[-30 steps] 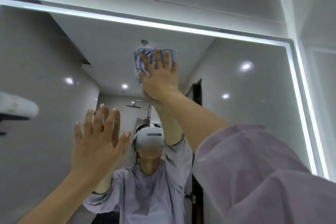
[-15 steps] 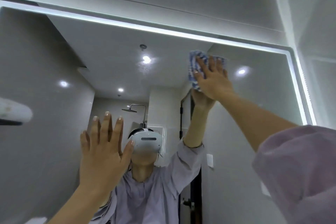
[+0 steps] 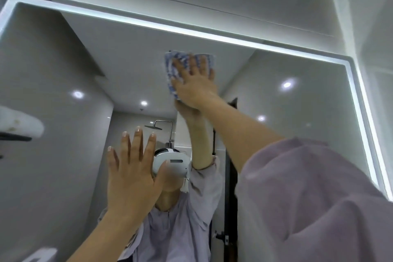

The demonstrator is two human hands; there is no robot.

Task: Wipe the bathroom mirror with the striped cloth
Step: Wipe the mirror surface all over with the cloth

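Pressing the striped cloth (image 3: 170, 68) flat against the mirror (image 3: 297, 134) near its top edge, our right hand (image 3: 194, 86) spreads open-fingered over it; the left hand (image 3: 133, 178) rests open, empty, lower left (soft, light fabric, probably best pinned by the palm).

One mirror (image 3: 297, 134) with a lit border, one striped cloth (image 3: 170, 70), two raised hands, left hand (image 3: 134, 176) and right hand (image 3: 195, 87), one lilac sleeve (image 3: 319, 198), five ceiling spotlights reflected, one reflected shower head (image 3: 153, 127), one reflected headset (image 3: 176, 164)
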